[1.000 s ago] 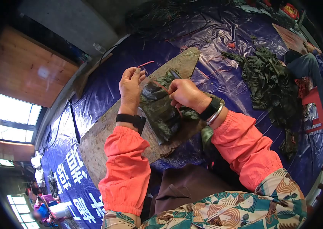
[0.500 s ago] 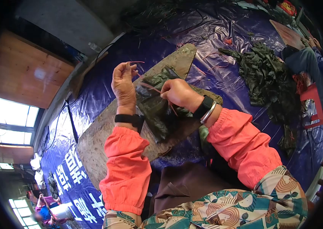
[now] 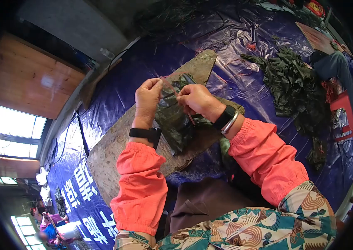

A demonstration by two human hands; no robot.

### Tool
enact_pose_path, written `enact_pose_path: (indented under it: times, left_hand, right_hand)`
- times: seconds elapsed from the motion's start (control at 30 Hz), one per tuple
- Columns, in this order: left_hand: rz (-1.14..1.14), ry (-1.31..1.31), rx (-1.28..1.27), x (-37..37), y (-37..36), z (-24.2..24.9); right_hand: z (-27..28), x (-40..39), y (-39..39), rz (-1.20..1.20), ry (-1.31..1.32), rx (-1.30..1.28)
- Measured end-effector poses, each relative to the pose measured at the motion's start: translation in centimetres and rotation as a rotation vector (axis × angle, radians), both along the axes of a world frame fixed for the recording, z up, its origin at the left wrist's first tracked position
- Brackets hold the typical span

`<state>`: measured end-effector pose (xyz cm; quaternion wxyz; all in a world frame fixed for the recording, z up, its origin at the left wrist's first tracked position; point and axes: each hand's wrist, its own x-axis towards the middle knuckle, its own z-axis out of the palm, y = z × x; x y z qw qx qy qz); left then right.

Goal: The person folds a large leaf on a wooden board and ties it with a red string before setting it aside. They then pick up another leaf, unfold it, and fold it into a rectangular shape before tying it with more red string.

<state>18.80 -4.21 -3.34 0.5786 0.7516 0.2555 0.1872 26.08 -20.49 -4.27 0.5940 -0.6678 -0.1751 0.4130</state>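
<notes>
A thin reddish string [image 3: 169, 86] runs between my two hands, above a dark green leafy bundle [image 3: 175, 125] on a worn board [image 3: 111, 153]. My left hand [image 3: 148, 98] pinches one part of the string between thumb and fingers. On the right side of the bundle, my right hand [image 3: 199, 101] is closed on the string too, with a short end hanging below its fingers. The bundle's upper right part is partly hidden behind my right hand.
Blue plastic sheeting [image 3: 255, 98] with white characters lies under the board. A heap of dark green leaves [image 3: 291, 83] is at the right, near a red stool [image 3: 345, 112] and a seated person's leg [image 3: 335, 68]. Another person [image 3: 51, 227] is at the far lower left.
My left hand has moved right and slightly down, closer to my right hand, and its fingers are drawn together. My right hand has barely moved.
</notes>
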Motion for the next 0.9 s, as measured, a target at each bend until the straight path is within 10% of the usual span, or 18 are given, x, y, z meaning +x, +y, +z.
enact_pose_path:
  times: [0.7, 0.9]
  left_hand:
    - [-0.189, 0.147, 0.055, -1.3, -2.9, 1.4]
    - [-0.152, 0.175, 0.087, -1.6, -2.2, 0.8]
  right_hand:
    - [-1.0, 0.3, 0.1, 0.023, -0.337, -0.069]
    - [2.5, 2.7, -2.0, -0.375, -0.500, 0.404]
